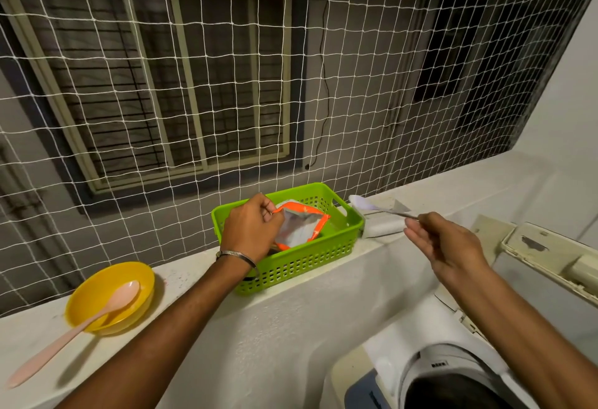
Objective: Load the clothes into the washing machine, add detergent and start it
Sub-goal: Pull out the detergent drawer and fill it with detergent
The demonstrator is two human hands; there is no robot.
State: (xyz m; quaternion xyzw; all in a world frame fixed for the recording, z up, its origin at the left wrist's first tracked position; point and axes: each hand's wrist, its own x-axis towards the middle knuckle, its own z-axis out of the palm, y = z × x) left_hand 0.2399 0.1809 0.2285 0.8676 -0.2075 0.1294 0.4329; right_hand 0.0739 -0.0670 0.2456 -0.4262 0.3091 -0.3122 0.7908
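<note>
An orange and silver detergent pouch (302,224) lies open in a green plastic basket (323,256) on the white ledge. My left hand (250,226) pinches the pouch's top edge and holds it open. My right hand (446,243) holds a metal spoon (365,205) by its handle. The spoon's bowl carries white powder and hovers just right of the basket. The top-loading washing machine (433,376) is at the lower right, its dark drum opening showing. No clothes can be made out inside.
A yellow bowl (97,292) with a pink plastic spoon (68,334) stands on the white ledge (200,311) at the left. White netting (291,85) closes the opening behind the ledge. The machine's raised lid (550,253) stands at the right.
</note>
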